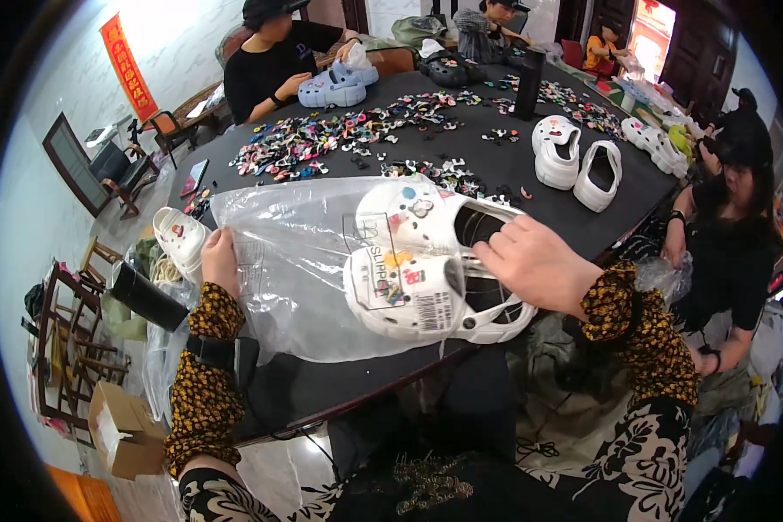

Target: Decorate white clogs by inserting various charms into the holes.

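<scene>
A clear plastic bag (291,304) with dark print lies stretched across the near side of the black table. A pair of white clogs (435,222) with colourful charms sits side by side in its right part, toes to the left and heels toward the right. The bag film covers the toes. My left hand (221,261) is closed on the bag's left edge. My right hand (531,265) is closed at the clogs' right side, by the heel openings; its fingertips are partly hidden. Whether it also pinches the film, I cannot tell.
Loose colourful charms (296,143) are heaped across the table (461,143). White clogs (557,152) stand at the right, beyond them a black bottle (528,84). Another white clog (180,239) rests at the left edge. A co-worker across handles blue clogs (335,87); another person (726,217) sits at right.
</scene>
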Motion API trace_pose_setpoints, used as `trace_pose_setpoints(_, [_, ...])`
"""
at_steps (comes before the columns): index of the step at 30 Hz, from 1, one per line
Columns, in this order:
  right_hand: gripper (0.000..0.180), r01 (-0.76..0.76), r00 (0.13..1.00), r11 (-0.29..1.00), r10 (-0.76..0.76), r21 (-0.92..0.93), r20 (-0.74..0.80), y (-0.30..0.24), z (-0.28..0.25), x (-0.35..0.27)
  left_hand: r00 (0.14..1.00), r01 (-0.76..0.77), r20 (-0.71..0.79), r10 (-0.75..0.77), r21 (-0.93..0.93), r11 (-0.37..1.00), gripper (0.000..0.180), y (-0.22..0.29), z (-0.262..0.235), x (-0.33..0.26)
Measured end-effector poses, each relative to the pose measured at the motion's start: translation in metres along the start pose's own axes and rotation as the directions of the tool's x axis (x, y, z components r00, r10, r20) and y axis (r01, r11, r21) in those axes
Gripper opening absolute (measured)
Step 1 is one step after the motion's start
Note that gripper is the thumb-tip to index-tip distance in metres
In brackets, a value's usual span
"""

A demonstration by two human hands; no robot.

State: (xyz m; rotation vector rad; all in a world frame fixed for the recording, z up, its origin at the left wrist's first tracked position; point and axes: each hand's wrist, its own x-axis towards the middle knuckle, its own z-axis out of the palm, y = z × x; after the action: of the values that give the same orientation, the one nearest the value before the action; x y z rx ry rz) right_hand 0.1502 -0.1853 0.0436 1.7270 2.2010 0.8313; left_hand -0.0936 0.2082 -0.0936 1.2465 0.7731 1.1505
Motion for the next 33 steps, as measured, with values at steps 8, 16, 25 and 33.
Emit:
trace_pose_setpoints(8, [0.016,-0.137,0.986,0.986,0.145,0.100,-0.084,0.017,-0.016,-0.018,0.998,0.052,0.047,-0.049,-0.062,0.997,0.030,-0.007,0.006,0.008])
trace_pose_setpoints(16, [0.017,-0.231,0.960,0.967,0.244,0.106,-0.134,0.019,-0.013,-0.024,0.978,0.127,0.169,-0.122,-0.015,0.992,0.033,-0.016,0.013,0.008])
trace_pose_setpoints(25, [0.023,-0.327,0.932,0.910,0.355,0.254,-0.070,0.018,0.013,-0.007,0.593,-0.806,0.682,0.428,0.498,0.320,0.067,0.034,0.053,-0.079])
trace_pose_setpoints(33, [0.007,-0.313,0.940,0.878,0.341,0.363,-0.016,0.013,0.020,0.007,0.429,-0.883,0.869,0.247,0.460,-0.087,0.057,0.036,0.079,-0.142])
